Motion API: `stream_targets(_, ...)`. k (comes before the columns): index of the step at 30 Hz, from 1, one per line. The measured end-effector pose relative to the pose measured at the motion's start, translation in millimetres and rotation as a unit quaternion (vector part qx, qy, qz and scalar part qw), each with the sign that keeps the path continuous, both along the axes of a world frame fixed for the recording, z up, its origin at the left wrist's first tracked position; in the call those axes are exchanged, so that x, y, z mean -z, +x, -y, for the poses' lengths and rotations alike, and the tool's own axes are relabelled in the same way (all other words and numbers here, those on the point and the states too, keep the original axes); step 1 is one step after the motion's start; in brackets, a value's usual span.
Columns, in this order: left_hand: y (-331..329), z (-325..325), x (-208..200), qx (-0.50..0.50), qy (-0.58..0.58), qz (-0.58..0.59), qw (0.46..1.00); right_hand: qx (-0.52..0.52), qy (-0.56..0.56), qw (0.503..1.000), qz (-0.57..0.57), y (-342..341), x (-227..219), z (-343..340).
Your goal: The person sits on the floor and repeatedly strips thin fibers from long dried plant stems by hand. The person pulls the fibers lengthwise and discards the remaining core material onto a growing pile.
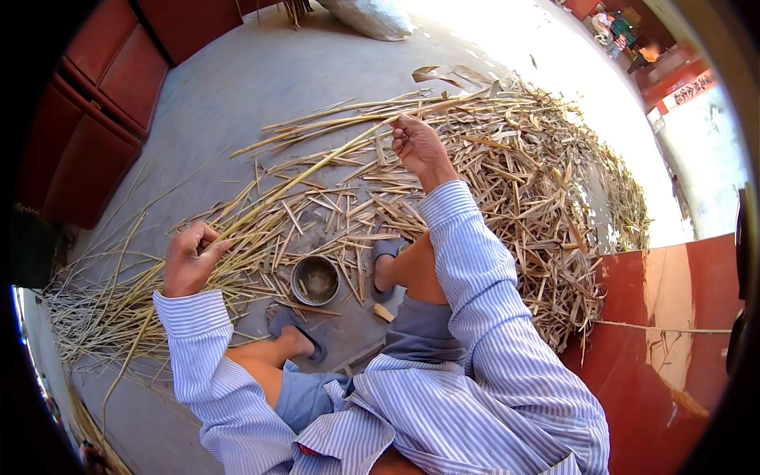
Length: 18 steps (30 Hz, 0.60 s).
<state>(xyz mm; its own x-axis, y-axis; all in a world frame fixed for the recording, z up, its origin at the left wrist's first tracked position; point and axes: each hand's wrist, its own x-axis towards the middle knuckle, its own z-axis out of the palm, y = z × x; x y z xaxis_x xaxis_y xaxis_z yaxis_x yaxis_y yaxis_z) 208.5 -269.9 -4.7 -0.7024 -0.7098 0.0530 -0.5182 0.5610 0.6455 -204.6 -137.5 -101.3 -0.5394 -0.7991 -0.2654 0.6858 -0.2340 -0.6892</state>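
Note:
A long yellow-green plant stalk (321, 167) stretches diagonally in front of me, with dry leaf sheath at its far right end. My left hand (190, 257) is closed, thumb and fingers pinching the near left end. Farther off and to the right, my right hand (419, 148) has its fingers curled around the stalk close to the leafy part. Below the stalk, a round metal bowl (315, 280) stands on the floor between my feet. Thin bare stalks (111, 317) lie in a spread heap beyond my left hand.
A large pile of dry leaves and husks (530, 182) covers the floor on the right. More unstripped stalks (317, 127) lie ahead. A small wooden piece (383, 313) rests by my right foot. Red cabinets (103, 103) stand at left, a pale sack (368, 17) far ahead, a red panel (665, 332) at right.

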Motion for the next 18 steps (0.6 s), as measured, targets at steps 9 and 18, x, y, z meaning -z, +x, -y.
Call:
stream_targets(9, -55.0, -27.2, 18.1, 0.083, -0.117, 0.014, 0.99, -0.017, 0.107, 0.994, -0.008, 32.4, -1.8, 16.5)
stream_targets(18, 32.9, -10.8, 7.2, -0.016, -0.018, 0.072, 0.997, 0.093, 0.281, 0.946, -0.134, -130.2, -8.0, -78.2)
